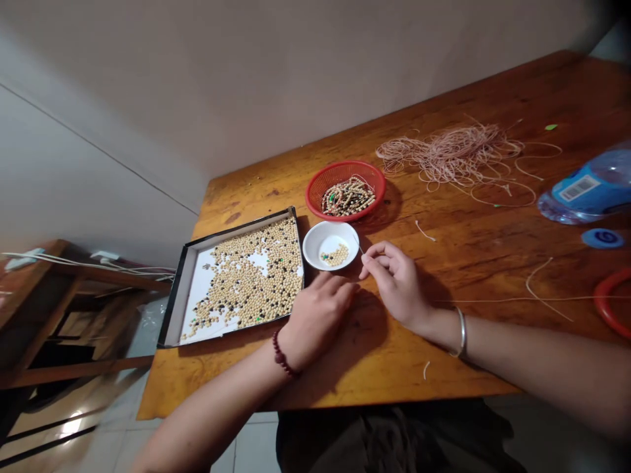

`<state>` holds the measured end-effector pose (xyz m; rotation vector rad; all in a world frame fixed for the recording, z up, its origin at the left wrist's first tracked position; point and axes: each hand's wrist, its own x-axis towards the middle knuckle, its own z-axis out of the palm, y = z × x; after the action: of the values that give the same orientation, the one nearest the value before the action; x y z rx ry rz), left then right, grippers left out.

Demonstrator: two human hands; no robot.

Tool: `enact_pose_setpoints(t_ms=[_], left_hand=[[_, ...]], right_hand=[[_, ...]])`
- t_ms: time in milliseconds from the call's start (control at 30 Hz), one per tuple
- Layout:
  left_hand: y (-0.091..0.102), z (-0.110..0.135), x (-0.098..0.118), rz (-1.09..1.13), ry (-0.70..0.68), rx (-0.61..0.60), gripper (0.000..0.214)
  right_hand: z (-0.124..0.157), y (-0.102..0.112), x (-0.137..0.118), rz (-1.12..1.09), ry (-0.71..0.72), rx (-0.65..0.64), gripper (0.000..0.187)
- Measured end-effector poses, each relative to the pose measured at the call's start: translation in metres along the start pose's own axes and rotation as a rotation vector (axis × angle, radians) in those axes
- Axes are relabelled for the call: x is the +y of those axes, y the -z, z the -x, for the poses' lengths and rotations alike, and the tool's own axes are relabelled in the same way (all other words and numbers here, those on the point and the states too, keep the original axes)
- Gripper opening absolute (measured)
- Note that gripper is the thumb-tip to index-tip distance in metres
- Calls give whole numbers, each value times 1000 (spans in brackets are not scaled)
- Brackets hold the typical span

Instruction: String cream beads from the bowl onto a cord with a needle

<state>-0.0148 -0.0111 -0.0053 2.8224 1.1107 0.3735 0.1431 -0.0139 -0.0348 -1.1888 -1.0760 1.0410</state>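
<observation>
My right hand (397, 284) pinches a thin pale cord (360, 248) between finger and thumb, its tip reaching toward a small white dish (330, 246) that holds a little heap of cream beads (335, 255). My left hand (319, 316), with a dark red bead bracelet (282, 355), lies curled just left of my right fingertips. Its fingertips are hidden, so I cannot tell if it holds anything. A silver bangle (462, 332) circles my right wrist.
A black-rimmed tray (236, 223) of scattered beads lies left of the dish. Behind stand a red basket (345, 172) of bead strings and a tangle of pink cord (446, 154). A plastic water bottle (586, 187) and a red ring (608, 302) sit at the right.
</observation>
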Motion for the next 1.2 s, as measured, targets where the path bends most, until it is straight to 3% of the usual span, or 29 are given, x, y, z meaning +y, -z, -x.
enact_pose_setpoints(t_ms=[67, 133, 233, 300, 533, 867, 1200], left_hand=[[8, 3, -7, 267, 173, 249, 8], [15, 4, -13, 580, 345, 417, 9], [19, 2, -18, 950, 438, 413, 29], [19, 2, -19, 1039, 453, 378, 34], [13, 6, -19, 1018, 390, 424, 32], [14, 12, -22, 746, 240, 584, 35], [12, 18, -27, 544, 172, 532, 31]], right_hand=[[5, 1, -2, 33, 60, -46, 13], [11, 3, -5, 109, 140, -125, 11], [20, 7, -9, 269, 297, -300, 7], [23, 9, -12, 345, 396, -377, 6], [22, 9, -13, 386, 480, -346, 7], [25, 10, -20, 400, 498, -318, 9], [26, 11, -17, 433, 469, -338, 9]])
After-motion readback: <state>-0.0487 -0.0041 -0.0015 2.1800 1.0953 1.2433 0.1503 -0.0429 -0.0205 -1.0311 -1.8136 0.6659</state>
